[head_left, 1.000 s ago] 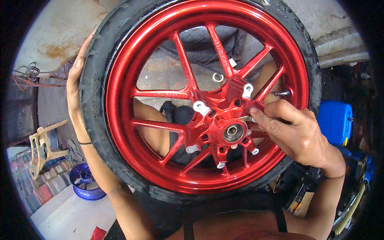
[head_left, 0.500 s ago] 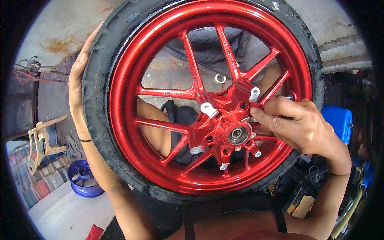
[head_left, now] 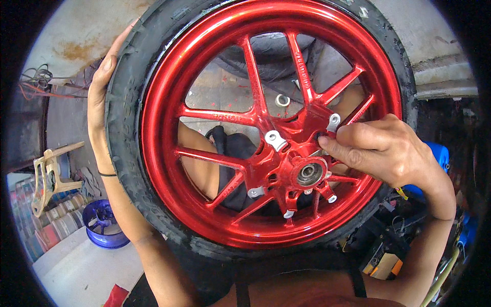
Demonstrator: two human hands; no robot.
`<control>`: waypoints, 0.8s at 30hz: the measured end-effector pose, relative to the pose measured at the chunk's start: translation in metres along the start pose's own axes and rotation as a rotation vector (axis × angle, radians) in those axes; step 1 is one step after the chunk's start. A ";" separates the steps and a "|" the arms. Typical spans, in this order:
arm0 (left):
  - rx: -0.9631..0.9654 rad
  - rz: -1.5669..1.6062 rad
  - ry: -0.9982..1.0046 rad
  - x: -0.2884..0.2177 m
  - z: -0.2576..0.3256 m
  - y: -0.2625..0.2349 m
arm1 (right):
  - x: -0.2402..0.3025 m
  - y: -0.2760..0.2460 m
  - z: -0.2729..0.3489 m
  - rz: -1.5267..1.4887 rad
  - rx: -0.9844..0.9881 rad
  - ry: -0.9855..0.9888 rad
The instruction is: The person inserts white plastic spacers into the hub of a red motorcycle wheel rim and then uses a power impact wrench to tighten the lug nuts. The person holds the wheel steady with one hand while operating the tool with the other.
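A glossy red motorcycle wheel [head_left: 249, 238] with a black tyre [head_left: 123, 112] stands propped before me, tilted, with its hub toward me. My left hand [head_left: 105, 77] grips the tyre's outer left side, its fingers partly hidden behind the rubber. At the hub, my right hand [head_left: 381, 146] is closed in a pinch, thumb and forefinger at the red metal between a pale mounting lug [head_left: 333, 122] and the hub bearing [head_left: 310, 174]. Whatever lies between those fingertips is hidden. Several other pale bare-metal lugs [head_left: 276, 140] ring the hub.
A blue wheel rim [head_left: 105, 225] stands on a pale surface at left, near a beige metal frame part [head_left: 48, 176]. Beyond the spokes lies a white tape roll [head_left: 282, 100] on the floor. At right are a blue container [head_left: 437, 158] and cluttered tools [head_left: 383, 256].
The wheel's hub and spokes have shifted slightly right in view. My right hand has moved a little right with them, still pinched at the hub. My left hand stays on the tyre.
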State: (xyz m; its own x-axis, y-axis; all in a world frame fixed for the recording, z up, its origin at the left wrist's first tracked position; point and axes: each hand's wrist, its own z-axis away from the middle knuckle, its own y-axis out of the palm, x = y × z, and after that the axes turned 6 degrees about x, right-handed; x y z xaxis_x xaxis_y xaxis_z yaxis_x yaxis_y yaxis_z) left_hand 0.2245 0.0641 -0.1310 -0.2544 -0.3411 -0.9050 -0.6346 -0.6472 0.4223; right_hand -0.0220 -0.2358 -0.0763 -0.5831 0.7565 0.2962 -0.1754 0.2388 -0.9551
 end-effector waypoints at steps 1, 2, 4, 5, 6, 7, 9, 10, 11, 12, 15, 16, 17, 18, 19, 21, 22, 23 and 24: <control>-0.001 -0.002 0.002 0.000 0.000 0.000 | 0.000 -0.002 -0.001 -0.002 0.010 -0.002; -0.006 0.000 0.005 -0.002 -0.001 -0.002 | 0.001 -0.003 -0.003 0.002 0.023 -0.002; -0.012 -0.005 0.011 -0.005 0.001 -0.003 | 0.006 -0.009 -0.007 0.019 0.053 0.004; -0.015 -0.009 0.013 -0.007 0.002 -0.003 | 0.007 -0.010 -0.009 0.024 0.058 -0.001; -0.023 -0.012 0.015 -0.008 0.005 -0.003 | 0.008 -0.011 -0.010 0.027 0.063 -0.008; -0.009 -0.002 0.008 -0.001 0.000 -0.003 | 0.006 -0.009 -0.009 0.026 0.062 0.001; 0.020 0.019 -0.006 0.013 -0.009 -0.004 | 0.001 -0.004 -0.005 0.018 0.062 0.027; 0.036 0.031 -0.014 0.021 -0.015 -0.003 | -0.001 -0.001 -0.002 0.012 0.063 0.047; 0.009 0.008 -0.006 0.007 -0.004 -0.003 | 0.001 -0.005 -0.006 0.010 0.060 0.012; -0.017 -0.013 0.002 -0.005 0.006 -0.001 | 0.003 -0.009 -0.010 0.007 0.057 -0.020; -0.032 -0.011 0.007 -0.008 0.007 -0.008 | 0.005 -0.013 -0.014 0.048 0.096 -0.041; -0.031 -0.014 0.009 -0.008 0.007 -0.009 | 0.007 -0.014 -0.016 0.067 0.100 -0.049; -0.032 -0.019 0.011 -0.010 0.008 -0.009 | 0.008 -0.015 -0.017 0.092 0.097 -0.065; -0.032 -0.018 0.018 -0.012 0.010 -0.009 | 0.010 -0.016 -0.019 0.117 0.093 -0.083; -0.029 -0.011 0.015 -0.006 0.004 -0.010 | 0.009 -0.014 -0.019 0.147 0.089 -0.091; -0.002 0.031 0.011 0.006 -0.004 -0.009 | 0.007 -0.014 -0.019 0.224 0.112 -0.097; 0.002 0.040 0.016 0.003 -0.002 -0.007 | 0.008 -0.019 -0.020 0.271 0.131 -0.110; 0.004 0.028 0.016 0.001 -0.001 -0.008 | 0.010 -0.021 -0.020 0.288 0.126 -0.095; 0.008 0.017 0.016 -0.001 -0.001 -0.010 | 0.012 -0.024 -0.020 0.304 0.122 -0.079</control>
State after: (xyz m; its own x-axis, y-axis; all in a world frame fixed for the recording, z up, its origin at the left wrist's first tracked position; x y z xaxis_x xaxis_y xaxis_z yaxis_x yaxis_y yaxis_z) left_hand 0.2321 0.0699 -0.1345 -0.2538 -0.3631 -0.8965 -0.6359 -0.6358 0.4375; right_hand -0.0087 -0.2206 -0.0499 -0.6824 0.7310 0.0008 -0.0748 -0.0688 -0.9948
